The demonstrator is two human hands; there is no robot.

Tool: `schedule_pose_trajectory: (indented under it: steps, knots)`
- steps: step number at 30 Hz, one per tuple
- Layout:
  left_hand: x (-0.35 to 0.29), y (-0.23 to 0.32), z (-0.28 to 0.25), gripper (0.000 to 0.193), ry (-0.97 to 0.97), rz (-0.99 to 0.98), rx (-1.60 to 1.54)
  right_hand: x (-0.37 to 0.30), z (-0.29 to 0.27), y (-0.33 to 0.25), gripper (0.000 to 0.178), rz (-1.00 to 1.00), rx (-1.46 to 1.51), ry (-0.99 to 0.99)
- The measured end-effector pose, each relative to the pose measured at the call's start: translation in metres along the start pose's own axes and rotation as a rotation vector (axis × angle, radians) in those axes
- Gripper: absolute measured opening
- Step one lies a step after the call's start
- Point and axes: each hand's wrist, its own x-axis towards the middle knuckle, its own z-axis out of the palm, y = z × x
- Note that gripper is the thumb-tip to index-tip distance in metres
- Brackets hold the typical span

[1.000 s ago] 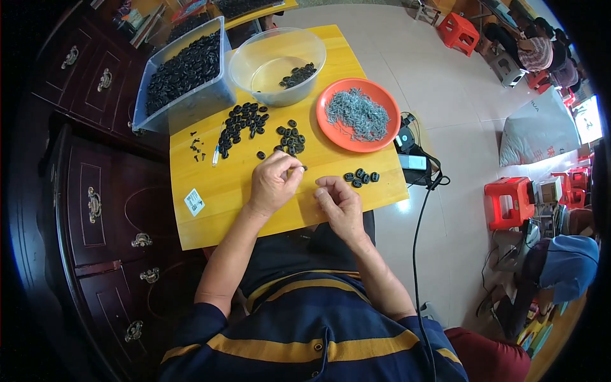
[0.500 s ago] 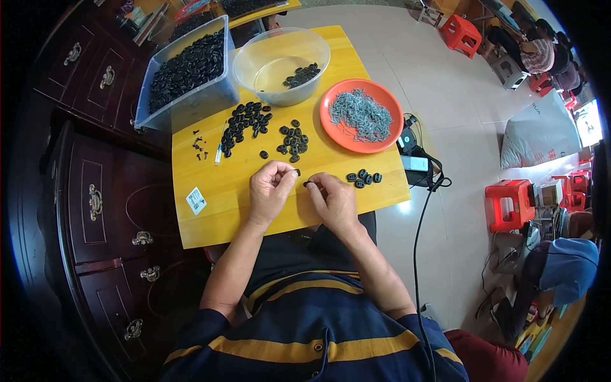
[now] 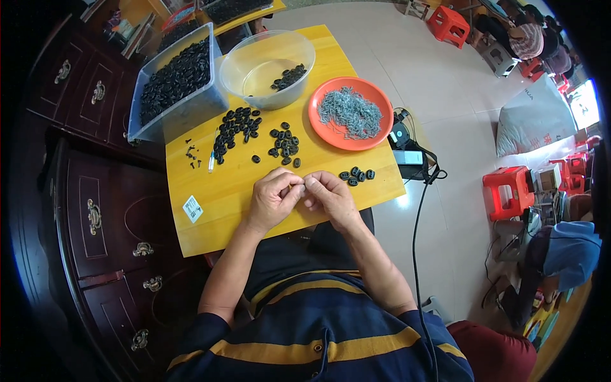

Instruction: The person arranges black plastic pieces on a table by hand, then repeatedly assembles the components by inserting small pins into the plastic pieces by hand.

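My left hand (image 3: 272,198) and my right hand (image 3: 333,198) meet over the front of the yellow table, thumbs and forefingers pinched together tip to tip. The small black piece seen in each pinch half a second ago is now mostly hidden by the fingers. Right of my right hand lies a small group of black oval pieces with holes (image 3: 353,182). Beyond my hands sits a loose cluster of similar black ovals (image 3: 285,143), with a larger scatter of them (image 3: 237,129) to its left. An orange-red plate (image 3: 316,130) heaped with small silvery metal pieces (image 3: 350,113) stands beyond my right hand.
A clear round tub (image 3: 232,86) with some black pieces and a bluish bin (image 3: 172,118) full of them stand at the back left. A pen (image 3: 211,162), tiny dark screws (image 3: 191,153) and a white label (image 3: 192,209) lie left. A black cable (image 3: 417,254) hangs right.
My hands have come together, fingertips now touching where a gap showed before. The black pieces at the fingertips have gone out of sight. The whole view has shifted slightly.
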Motion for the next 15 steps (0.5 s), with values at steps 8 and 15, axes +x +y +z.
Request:
schedule_pose_trajectory:
  steps: [8, 15]
  knots:
    - [0.049, 0.006, 0.003, 0.007, -0.099, 0.031, 0.140, -0.007, -0.012, 0.011, 0.017, -0.154, -0.033, 0.021]
    - [0.120, -0.006, 0.038, 0.007, -0.116, 0.173, 0.452, -0.006, -0.008, 0.022, 0.013, -0.297, -0.337, 0.082]
